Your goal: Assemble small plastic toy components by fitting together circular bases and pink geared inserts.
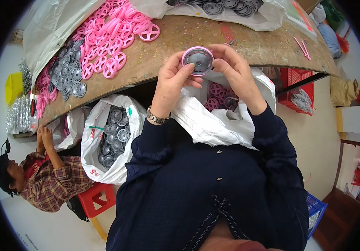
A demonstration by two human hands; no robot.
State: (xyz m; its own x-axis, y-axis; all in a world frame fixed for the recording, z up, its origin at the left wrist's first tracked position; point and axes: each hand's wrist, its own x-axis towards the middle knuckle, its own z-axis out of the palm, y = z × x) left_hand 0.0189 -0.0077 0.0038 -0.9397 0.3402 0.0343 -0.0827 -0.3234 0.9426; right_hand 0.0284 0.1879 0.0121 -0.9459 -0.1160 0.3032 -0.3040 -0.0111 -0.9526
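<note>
We are holding a small wheel (198, 60), a grey disc seated inside a pink ring, up in front of our chest just at the near edge of the worn wooden table (247, 44). Our left hand (172, 79) is pinching its left rim, thumb pressing onto the grey face, while our right hand (234, 69) is curling its fingers around the right rim (both hands are closed on the same piece). Below, a white sack (213, 121) of finished pink wheels is lying open on our lap, and a white bag (100, 125) of grey discs is sitting beside our knee. Loose pink rings (113, 42) and grey discs (69, 71) are spreading across the table. We are judging that uneven thumb pressure could leave the disc cocked in its ring, or the wheel could slip and drop past the sack to the floor.
</note>
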